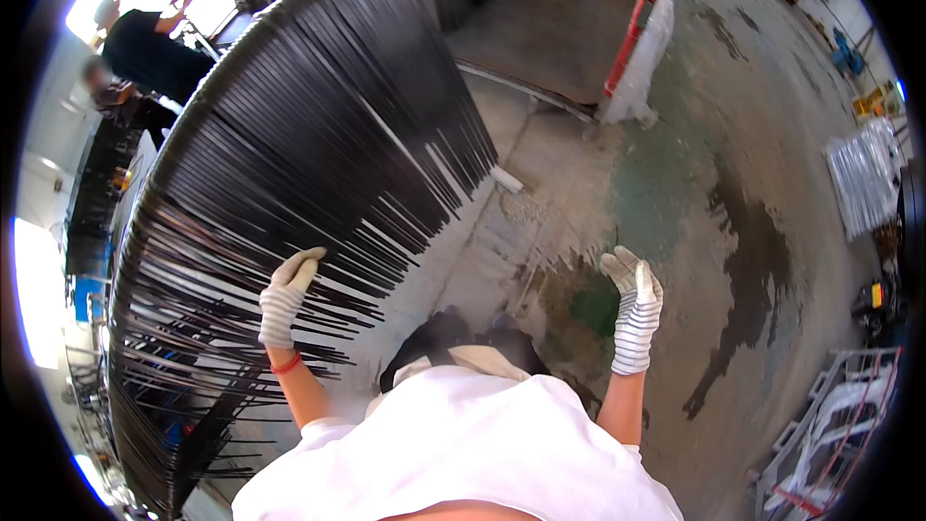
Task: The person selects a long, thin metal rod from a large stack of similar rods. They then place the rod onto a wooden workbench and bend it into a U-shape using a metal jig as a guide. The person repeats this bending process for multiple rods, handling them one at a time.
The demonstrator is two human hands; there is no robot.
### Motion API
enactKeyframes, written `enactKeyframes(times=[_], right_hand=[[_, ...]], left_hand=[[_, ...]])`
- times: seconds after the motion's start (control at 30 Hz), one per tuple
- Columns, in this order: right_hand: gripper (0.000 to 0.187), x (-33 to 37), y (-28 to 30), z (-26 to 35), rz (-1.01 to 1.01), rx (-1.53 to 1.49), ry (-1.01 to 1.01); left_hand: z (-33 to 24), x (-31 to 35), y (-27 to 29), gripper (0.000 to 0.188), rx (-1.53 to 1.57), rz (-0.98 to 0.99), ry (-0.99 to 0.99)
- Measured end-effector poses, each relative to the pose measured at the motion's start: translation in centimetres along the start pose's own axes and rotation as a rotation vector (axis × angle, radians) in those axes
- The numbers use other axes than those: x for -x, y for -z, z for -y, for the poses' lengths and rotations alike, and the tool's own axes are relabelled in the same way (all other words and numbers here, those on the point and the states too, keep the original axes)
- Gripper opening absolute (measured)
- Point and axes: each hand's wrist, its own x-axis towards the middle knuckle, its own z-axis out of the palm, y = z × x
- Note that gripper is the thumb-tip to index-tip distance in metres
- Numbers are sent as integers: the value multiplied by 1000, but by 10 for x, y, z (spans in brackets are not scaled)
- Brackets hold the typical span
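Note:
Many long, thin black strips [318, 116] hang side by side in a dense row from a curved dark rail [193, 101] on my left. Over the lower ends of these strips is my left hand [289, 287], in a white glove with grey stripes. Its fingers stretch toward the right, and no strip shows clearly in its grasp; whether it touches them cannot be made out. My right hand [637, 294], gloved the same way, is held out over the floor. Thumb and fingers are apart there, with nothing in them.
A flat cart [540, 29] with a red post [641, 19] wrapped in plastic stands ahead. Dark wet stains [748, 270] mark the concrete floor. Wrapped bundles [861, 178] and a metal rack [830, 434] are on the right. Two people, one in a dark shirt [149, 53], are beyond the rail.

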Motion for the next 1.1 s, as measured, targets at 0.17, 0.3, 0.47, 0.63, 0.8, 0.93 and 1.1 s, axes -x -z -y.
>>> enactKeyframes(times=[0.17,0.3,0.47,0.63,0.8,0.93,1.1], right_hand=[[34,-14,20,1,-59,52,-42],[37,-36,11,5,-100,144,-79],[46,-105,5,10,-105,402,-104],[41,-204,12,24,-153,278,-31],[36,-311,-39,45,-64,393,41],[35,-382,-90,39,98,450,9],[39,-482,-146,18,337,555,-135]], left_hand=[[-20,-80,-52,25,-167,65,-88],[-38,-128,-92,25,-114,60,-213],[-27,-202,-147,22,-215,-37,-321],[-63,-309,-185,19,-159,-127,-422],[-113,-398,-214,19,-166,-99,-520],[-113,-436,-216,17,-151,-111,-462],[-109,-466,-223,19,-132,-187,-394]])
